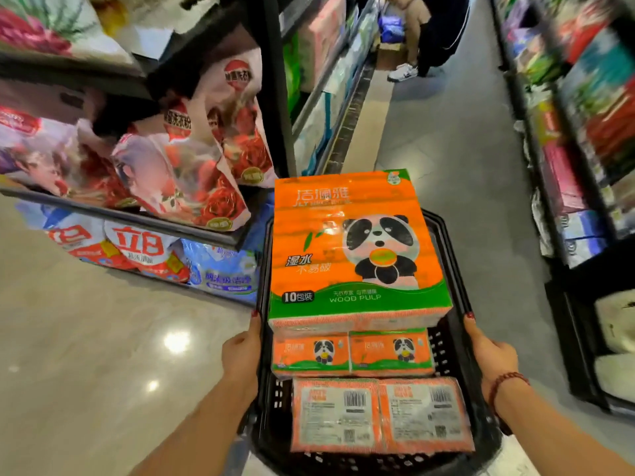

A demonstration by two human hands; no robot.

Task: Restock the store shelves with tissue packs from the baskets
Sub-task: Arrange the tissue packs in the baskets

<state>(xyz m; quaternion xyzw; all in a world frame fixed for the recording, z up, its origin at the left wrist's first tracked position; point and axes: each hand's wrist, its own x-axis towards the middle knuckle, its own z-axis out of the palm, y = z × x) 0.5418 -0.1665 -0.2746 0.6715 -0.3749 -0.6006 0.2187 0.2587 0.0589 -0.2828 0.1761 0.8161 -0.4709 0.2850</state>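
carrying step: left hand (240, 355) curled round the near left rim of the black basket (453, 255), right hand (491, 352) curled round the right rim, thumbs on top. the big tissue pack (354, 249) rides on smaller packs (350, 353) inside, so keep the basket level or it may slide. glossy floor (103, 338), laundry bags (192, 173) on the left shelf (137, 215), stocked right shelf (567, 166), a person (429, 36) far ahead.
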